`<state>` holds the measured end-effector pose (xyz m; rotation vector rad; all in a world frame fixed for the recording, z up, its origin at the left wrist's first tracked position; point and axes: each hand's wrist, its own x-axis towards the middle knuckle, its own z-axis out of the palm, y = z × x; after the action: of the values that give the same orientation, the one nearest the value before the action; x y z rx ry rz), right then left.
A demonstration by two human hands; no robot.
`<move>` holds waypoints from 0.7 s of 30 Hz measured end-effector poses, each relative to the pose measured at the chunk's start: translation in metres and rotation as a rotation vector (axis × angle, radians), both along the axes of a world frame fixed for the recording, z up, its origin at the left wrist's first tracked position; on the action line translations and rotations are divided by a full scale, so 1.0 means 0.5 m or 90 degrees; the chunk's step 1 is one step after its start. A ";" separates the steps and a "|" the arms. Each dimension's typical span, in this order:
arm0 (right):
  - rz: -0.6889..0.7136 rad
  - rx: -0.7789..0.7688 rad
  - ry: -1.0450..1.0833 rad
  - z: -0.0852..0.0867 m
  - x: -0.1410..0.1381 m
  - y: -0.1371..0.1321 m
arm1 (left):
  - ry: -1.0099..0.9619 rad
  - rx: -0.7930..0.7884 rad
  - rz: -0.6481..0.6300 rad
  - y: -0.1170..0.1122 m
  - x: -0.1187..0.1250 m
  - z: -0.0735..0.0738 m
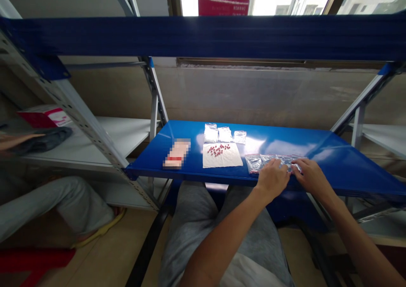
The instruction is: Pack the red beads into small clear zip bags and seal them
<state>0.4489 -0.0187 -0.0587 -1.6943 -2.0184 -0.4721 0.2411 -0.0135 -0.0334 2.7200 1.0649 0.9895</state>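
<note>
Both my hands rest at the front right of a blue shelf (333, 151). My left hand (272, 179) and my right hand (309, 175) have their fingers curled down onto a row of small clear plastic bags (253, 163), pinching one between them. To the left lies a white sheet (223, 158) with several small red pieces (217, 150) on it. Three more clear bags (224, 133) sit behind the sheet.
A blurred pinkish rectangle (176, 153) lies left of the sheet. Grey slotted uprights (79, 113) and a blue beam (203, 35) frame the shelf. Another person's legs (47, 204) are at the left. A red box (46, 117) sits on the white shelf.
</note>
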 end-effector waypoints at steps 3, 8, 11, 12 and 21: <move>-0.018 0.034 0.028 0.022 -0.036 0.015 | -0.059 -0.037 0.054 -0.011 -0.082 0.031; 0.066 0.017 0.104 0.060 -0.171 0.047 | -0.125 -0.118 0.384 0.015 -0.346 0.085; 0.175 -0.027 0.140 0.070 -0.281 0.073 | -0.092 -0.125 0.620 0.067 -0.499 0.097; 0.208 -0.039 0.148 0.072 -0.317 0.083 | -0.071 -0.133 0.671 0.086 -0.535 0.098; 0.272 -0.119 0.155 0.081 -0.494 0.173 | 0.072 -0.279 0.669 0.190 -0.596 0.086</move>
<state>0.2020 0.0677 -0.0183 -1.2859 -2.2052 0.0665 -0.0570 0.0816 0.0097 1.7919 2.4571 0.5091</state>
